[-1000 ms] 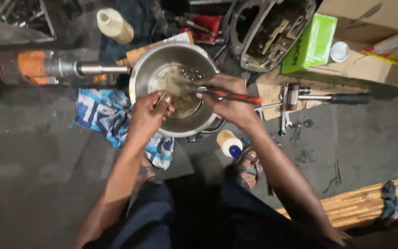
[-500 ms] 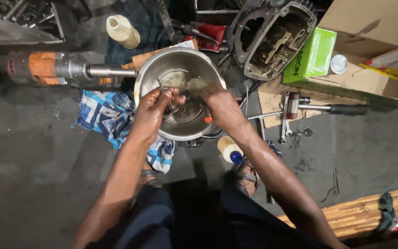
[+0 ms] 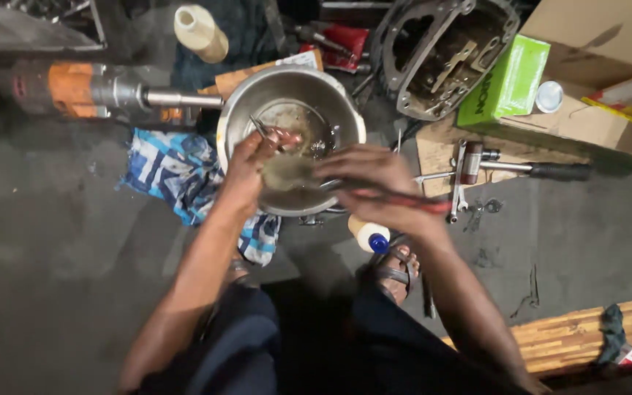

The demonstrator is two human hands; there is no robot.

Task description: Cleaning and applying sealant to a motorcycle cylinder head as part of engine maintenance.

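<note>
Both hands [image 3: 316, 172] shifted over the steel bowl [image 3: 345, 110], green box [image 3: 505, 84] beyond.

bowl [image 3: 292, 95] btwn cloth [image 3: 177, 172] on left & box [image 3: 505, 84] on right, bottle [image 3: 369, 235] in front.

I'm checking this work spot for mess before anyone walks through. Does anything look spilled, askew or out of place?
Yes. A white bottle with a blue cap lies tipped on the floor by the sandalled foot. A checked cloth is crumpled beside the steel bowl, and a wrench lies loose. Both hands, left hand and right hand, work over the bowl.
</note>
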